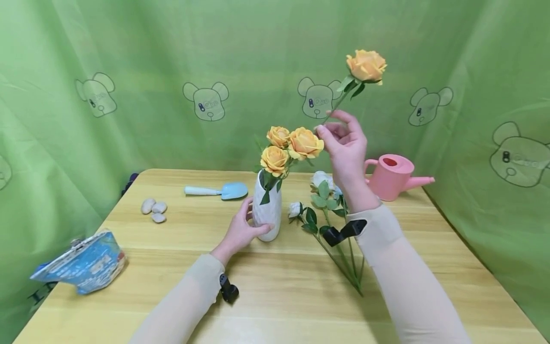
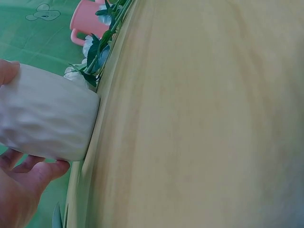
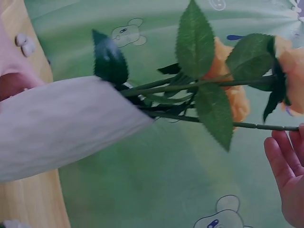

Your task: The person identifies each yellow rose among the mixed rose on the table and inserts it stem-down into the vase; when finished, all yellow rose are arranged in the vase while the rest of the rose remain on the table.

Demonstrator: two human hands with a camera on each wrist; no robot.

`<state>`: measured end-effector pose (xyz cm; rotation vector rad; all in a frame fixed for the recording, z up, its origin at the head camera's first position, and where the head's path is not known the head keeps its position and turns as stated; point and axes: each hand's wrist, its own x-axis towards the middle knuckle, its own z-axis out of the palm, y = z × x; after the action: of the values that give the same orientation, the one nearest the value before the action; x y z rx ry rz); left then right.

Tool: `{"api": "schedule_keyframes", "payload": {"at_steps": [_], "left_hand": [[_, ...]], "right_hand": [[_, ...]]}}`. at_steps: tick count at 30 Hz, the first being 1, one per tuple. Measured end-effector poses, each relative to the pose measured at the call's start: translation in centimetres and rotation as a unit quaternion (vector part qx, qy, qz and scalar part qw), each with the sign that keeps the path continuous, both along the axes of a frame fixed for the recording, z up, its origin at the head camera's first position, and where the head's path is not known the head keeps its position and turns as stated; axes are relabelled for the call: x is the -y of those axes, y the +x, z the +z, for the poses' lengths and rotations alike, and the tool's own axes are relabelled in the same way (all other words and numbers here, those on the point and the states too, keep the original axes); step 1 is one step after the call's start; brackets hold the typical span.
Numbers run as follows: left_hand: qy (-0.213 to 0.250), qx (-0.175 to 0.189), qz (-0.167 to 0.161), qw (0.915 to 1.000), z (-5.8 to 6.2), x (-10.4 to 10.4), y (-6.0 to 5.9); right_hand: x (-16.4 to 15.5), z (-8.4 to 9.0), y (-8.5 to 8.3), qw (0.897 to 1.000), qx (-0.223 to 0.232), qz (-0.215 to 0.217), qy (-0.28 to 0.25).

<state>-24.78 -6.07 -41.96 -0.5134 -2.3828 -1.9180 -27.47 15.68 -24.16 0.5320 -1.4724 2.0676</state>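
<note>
Left hand (image 1: 240, 232) low, grips vase (image 1: 267, 210); right hand (image 1: 345, 143) raised, pinches rose (image 1: 366, 65) stem.

Head view overlooks the table (image 1: 301, 286); both close wrist views share, seemingly, the vase (image 1: 267, 210)

- In the head view, the lower stem of the raised orange rose (image 1: 366, 65) goes behind the right hand (image 1: 345, 143), so the grip on it is not visible.
- The stems of the white flowers (image 1: 323, 191) are partly covered by the right forearm.
- The print on the blue packet (image 1: 81, 263) is blurred and cannot be read.
- In the left wrist view, the white vase (image 2: 45, 116) is cut by the left edge; its mouth does not show.
- In the right wrist view, only the fingers (image 3: 285, 166) enter at the right edge.
</note>
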Motion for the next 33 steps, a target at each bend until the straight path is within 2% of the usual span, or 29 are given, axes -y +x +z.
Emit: {"api": "schedule_keyframes", "payload": {"at_steps": [6,14,22,29,33], "left_hand": [[0.006,-0.007,0.014,0.9999,-2.6,-0.1,-1.7],[0.013,-0.007,0.008,0.9999,-2.6,-0.1,-1.7],[0.015,0.000,0.009,0.9999,-2.5,-0.1,-1.6],[0.015,0.004,0.011,0.9998,-2.6,-0.1,-1.6],[0.018,0.003,0.010,0.9998,-2.7,-0.1,-1.7]], "right_hand": [[0.5,-1.3,-0.5,1.000,0.015,0.008,0.025],[0.4,-3.2,-0.3,0.995,0.073,0.064,0.029],[0.7,-5.4,-0.2,0.987,0.051,0.142,0.048],[0.3,-6.1,-0.3,0.985,0.075,0.138,0.074],[-0.5,-6.2,-0.2,0.987,0.077,0.131,0.058]]}}
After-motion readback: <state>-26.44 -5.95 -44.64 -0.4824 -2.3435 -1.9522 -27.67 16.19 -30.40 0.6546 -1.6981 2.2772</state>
